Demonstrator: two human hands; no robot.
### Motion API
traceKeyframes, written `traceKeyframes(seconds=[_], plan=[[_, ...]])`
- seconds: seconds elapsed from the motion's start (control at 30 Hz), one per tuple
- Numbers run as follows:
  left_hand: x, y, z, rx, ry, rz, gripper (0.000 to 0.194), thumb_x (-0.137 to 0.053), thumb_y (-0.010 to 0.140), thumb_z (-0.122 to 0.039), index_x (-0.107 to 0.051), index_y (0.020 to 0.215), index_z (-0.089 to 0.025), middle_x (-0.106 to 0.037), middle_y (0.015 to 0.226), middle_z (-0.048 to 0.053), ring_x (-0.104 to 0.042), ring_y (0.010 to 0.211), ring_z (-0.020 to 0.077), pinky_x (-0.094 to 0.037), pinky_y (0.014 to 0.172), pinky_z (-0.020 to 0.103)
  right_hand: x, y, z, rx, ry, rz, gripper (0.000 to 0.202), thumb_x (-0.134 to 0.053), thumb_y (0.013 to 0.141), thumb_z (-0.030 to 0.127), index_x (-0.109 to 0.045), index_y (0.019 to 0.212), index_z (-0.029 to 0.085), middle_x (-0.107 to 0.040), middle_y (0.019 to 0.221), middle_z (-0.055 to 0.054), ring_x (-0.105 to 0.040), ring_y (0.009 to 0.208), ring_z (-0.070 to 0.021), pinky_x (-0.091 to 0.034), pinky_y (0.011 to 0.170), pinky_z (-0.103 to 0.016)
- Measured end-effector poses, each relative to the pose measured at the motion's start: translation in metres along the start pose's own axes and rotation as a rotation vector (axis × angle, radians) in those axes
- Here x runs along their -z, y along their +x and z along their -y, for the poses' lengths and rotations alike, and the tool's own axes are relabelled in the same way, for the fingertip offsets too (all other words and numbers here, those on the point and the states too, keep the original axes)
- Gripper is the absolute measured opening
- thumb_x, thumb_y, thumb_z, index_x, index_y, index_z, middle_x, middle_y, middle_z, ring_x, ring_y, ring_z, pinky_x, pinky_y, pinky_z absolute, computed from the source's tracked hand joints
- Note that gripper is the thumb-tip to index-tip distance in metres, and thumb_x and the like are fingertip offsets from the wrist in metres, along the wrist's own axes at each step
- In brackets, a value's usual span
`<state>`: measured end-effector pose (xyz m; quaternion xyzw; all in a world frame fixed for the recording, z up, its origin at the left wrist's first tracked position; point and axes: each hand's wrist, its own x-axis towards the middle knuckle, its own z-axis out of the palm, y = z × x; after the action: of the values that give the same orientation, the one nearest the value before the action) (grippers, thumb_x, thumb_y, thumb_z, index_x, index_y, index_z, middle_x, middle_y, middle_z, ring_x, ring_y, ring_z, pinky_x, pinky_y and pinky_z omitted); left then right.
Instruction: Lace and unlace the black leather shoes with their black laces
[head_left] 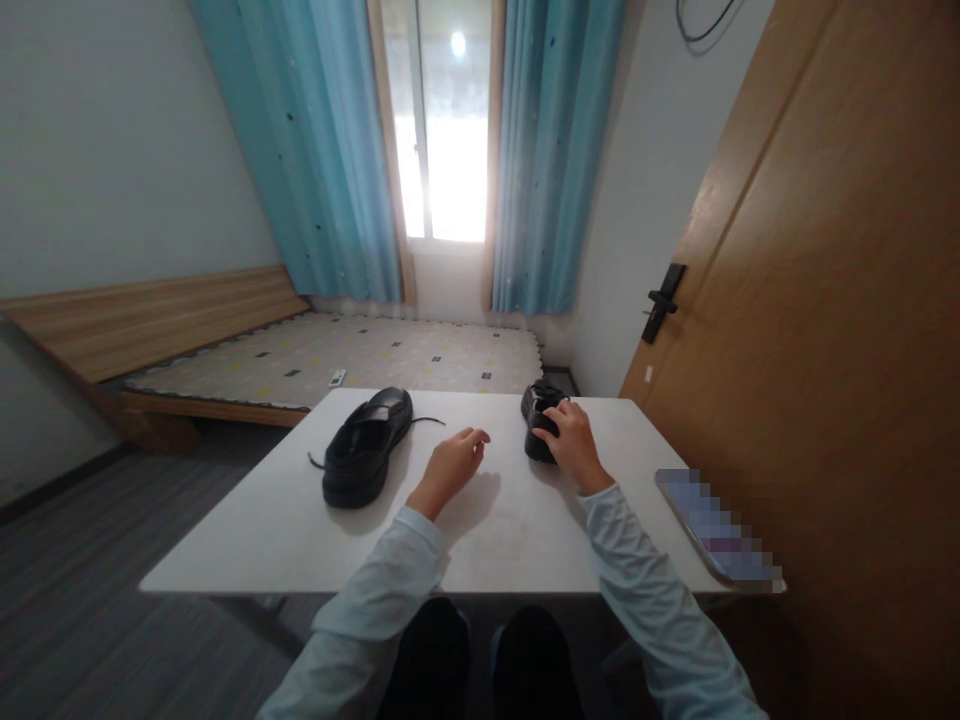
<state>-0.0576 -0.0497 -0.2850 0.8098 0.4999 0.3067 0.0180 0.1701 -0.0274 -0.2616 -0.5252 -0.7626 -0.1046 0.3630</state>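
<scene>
A black shoe (pixel 541 420) stands on the far right part of the white table (pixel 495 540), its toe toward the window. My right hand (pixel 574 440) grips its heel end, with thumb and fingers at the opening. Its mate, another black shoe (pixel 360 460), rests at the left of the table, with loose lace ends sticking out on both sides. Between the two shoes, my left hand (pixel 454 465) hovers above the tabletop. Its fingers are curled together and nothing shows in them.
A flat tablet-like device (pixel 712 525), blurred out, lies at the table's right edge. Beyond the table is a bed (pixel 375 350) with a small white object (pixel 337 378) on it. A wooden door (pixel 817 330) with a black handle (pixel 663 303) stands at right.
</scene>
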Motion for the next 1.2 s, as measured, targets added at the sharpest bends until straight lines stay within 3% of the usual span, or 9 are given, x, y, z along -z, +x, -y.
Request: traceKeyframes(seconds=[0.33, 0.57, 1.0, 1.2], plan=[[0.004, 0.003, 0.000, 0.102, 0.000, -0.130, 0.022, -0.042, 0.089, -0.017, -0.062, 0.098, -0.019, -0.066, 0.094, 0.005, -0.060, 0.069, 0.0122, -0.045, 0.069, 0.025, 0.000, -0.012, 0.045, 0.251, 0.043, 0.106, 0.015, -0.069, 0.077, 0.029, -0.062, 0.086, 0.020, -0.056, 0.087, -0.007, -0.049, 0.086, -0.0243, -0.039, 0.075, -0.036], [0.004, 0.004, 0.002, 0.134, 0.003, -0.147, 0.019, -0.043, 0.090, -0.021, -0.061, 0.097, -0.018, -0.066, 0.092, 0.005, -0.060, 0.068, 0.0123, -0.045, 0.069, 0.024, 0.005, -0.017, 0.053, 0.415, 0.042, 0.158, 0.020, -0.066, 0.080, 0.036, -0.062, 0.088, 0.019, -0.058, 0.088, -0.008, -0.049, 0.084, -0.0229, -0.036, 0.075, -0.035], [0.003, 0.006, 0.000, 0.124, -0.121, -0.097, 0.019, -0.041, 0.092, -0.028, -0.057, 0.092, -0.018, -0.068, 0.088, 0.004, -0.065, 0.070, 0.0143, -0.048, 0.067, 0.026, 0.007, -0.019, 0.061, 0.482, 0.281, 0.334, 0.026, -0.069, 0.076, 0.039, -0.060, 0.081, 0.015, -0.064, 0.083, -0.007, -0.058, 0.078, -0.0191, -0.039, 0.072, -0.032], [0.003, 0.006, -0.001, 0.120, -0.164, -0.066, 0.021, -0.045, 0.091, -0.030, -0.057, 0.104, -0.018, -0.068, 0.094, 0.005, -0.065, 0.069, 0.0139, -0.051, 0.069, 0.027, 0.013, -0.016, 0.060, 0.462, 0.395, 0.358, 0.020, -0.067, 0.079, 0.035, -0.062, 0.083, 0.016, -0.063, 0.079, -0.005, -0.058, 0.074, -0.0168, -0.040, 0.070, -0.030]])
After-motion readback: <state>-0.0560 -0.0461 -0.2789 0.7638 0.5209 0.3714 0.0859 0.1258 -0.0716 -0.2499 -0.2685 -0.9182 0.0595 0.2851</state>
